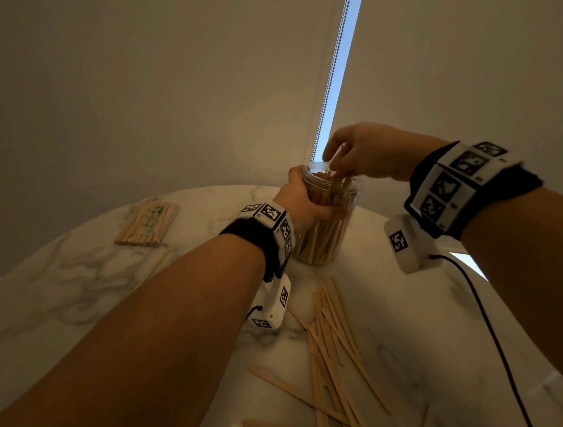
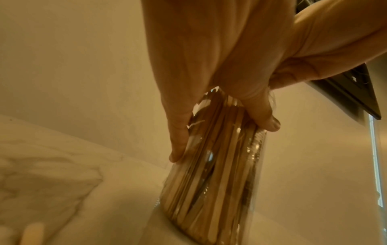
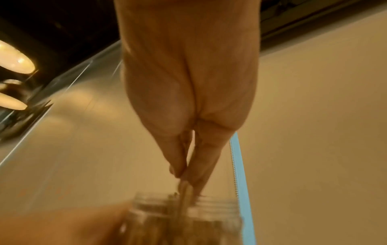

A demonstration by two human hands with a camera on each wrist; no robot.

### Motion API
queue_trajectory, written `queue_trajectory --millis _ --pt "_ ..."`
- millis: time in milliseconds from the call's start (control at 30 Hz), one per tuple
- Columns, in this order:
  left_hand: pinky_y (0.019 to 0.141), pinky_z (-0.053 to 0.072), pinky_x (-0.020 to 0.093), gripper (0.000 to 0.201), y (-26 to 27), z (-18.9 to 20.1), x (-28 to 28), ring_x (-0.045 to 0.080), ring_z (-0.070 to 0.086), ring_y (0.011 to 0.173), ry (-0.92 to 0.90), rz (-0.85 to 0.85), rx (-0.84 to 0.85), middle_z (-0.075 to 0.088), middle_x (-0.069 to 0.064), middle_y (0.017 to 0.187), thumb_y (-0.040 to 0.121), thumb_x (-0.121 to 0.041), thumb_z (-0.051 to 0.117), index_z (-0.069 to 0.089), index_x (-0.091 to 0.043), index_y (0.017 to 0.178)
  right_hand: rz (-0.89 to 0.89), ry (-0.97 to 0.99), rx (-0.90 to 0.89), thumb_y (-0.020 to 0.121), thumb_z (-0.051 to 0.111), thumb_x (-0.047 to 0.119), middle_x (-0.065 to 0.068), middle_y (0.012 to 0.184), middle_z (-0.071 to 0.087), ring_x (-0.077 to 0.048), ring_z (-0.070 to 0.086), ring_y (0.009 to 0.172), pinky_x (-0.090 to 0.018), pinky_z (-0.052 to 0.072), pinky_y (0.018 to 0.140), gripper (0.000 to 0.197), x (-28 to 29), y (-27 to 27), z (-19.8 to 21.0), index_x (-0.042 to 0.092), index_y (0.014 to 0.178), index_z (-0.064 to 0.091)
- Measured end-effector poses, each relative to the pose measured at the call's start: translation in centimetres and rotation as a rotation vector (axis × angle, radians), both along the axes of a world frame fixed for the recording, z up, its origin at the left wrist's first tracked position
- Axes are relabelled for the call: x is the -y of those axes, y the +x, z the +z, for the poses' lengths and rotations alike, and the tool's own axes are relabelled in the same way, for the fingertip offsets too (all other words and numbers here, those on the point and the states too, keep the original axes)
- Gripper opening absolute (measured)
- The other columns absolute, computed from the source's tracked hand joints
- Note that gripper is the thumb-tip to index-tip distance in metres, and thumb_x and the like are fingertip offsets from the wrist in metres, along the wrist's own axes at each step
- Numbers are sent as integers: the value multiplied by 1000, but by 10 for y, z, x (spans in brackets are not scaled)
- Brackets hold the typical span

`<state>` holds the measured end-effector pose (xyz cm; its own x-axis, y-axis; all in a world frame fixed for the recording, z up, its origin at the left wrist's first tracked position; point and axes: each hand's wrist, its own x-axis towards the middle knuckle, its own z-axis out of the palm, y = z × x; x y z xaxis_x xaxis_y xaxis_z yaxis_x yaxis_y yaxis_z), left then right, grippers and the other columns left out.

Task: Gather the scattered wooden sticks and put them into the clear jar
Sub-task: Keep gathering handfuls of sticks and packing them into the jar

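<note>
A clear jar [image 1: 327, 224] packed with upright wooden sticks stands on the marble table [image 1: 60, 281]. My left hand [image 1: 305, 202] grips the jar's side; its fingers [image 2: 180, 137] wrap the clear jar [image 2: 220, 182] in the left wrist view. My right hand [image 1: 351, 154] hovers over the jar mouth and pinches a wooden stick [image 3: 185, 190] that pokes down into the jar [image 3: 188, 215]. Several loose sticks [image 1: 332, 349] lie scattered on the table in front of the jar.
A wrapped bundle of sticks [image 1: 148, 223] lies at the table's left, with a single stick [image 1: 156, 266] below it. A black cable [image 1: 500, 351] runs across the right side. A window blind with a bead chain [image 1: 333, 67] hangs behind the table.
</note>
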<state>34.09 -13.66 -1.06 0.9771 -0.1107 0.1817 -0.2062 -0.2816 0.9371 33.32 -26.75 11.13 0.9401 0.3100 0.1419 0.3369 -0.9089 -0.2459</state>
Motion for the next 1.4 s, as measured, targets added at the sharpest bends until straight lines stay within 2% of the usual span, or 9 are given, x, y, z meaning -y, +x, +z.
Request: queue_trajectory --millis 200,400,567,700,800,967,1200,1300,1400 --pt "67 42 12 107 0 -1 0 14 58 104 24 10 16 59 -3 120 69 -30 89 18 -21 149 35 -241 47 104 43 23 -2 120 67 -17 56 101 -27 37 84 32 -3 -1 -17 17 121 70" --pt "88 54 28 107 -1 -2 -2 17 63 107 17 16 7 62 1 123 69 -28 90 19 -20 148 39 -235 61 103 48 38 -4 107 68 -19 58 93 -29 39 79 34 2 -12 -12 14 112 70" --pt "50 44 3 95 -14 5 3 9 59 91 -33 20 -3 58 -3 111 76 -13 84 21 -16 147 42 -274 26 105 37 43 -10 105 67 -24 58 93 -31 39 77 45 -6 -17 -22 9 109 67" --pt "81 51 20 113 -26 11 -1 27 58 117 -11 24 -48 57 8 131 75 -17 86 6 -15 155 70 -157 129 101 49 43 -4 112 65 -22 58 100 -31 41 81 34 2 -33 -24 19 118 66" --pt "109 36 39 129 -42 22 -25 31 39 141 343 75 -130 32 13 158 72 -54 81 -7 -15 158 97 -28 343 98 54 36 -5 103 64 -24 59 95 -32 43 80 25 13 -50 -26 19 108 69" --pt "98 41 33 72 -58 23 -111 28 55 122 944 181 -225 59 11 137 82 -57 70 59 -6 132 10 -143 57 100 51 42 -2 87 69 -19 62 78 -29 46 68 31 22 -95 -53 17 93 68" --pt "89 45 31 77 -109 -6 -170 28 56 112 1225 241 -476 60 10 122 78 -62 71 56 -7 130 -181 -405 -417 81 34 85 -4 65 69 -15 65 62 -28 54 77 84 16 -119 -117 8 75 68" --pt "88 53 35 57 -123 -14 -154 23 58 93 1279 169 -399 63 7 103 86 -58 65 65 -7 112 -93 -404 -360 80 49 81 -6 95 68 -18 62 83 -26 46 76 79 1 -129 -125 7 99 66" --pt "94 53 39 48 -135 -19 -130 27 62 106 1260 116 -310 63 11 124 93 -47 60 63 -10 124 -11 -390 -313 91 55 61 -11 107 65 -24 60 93 -26 41 73 60 -12 -136 -128 5 111 65"
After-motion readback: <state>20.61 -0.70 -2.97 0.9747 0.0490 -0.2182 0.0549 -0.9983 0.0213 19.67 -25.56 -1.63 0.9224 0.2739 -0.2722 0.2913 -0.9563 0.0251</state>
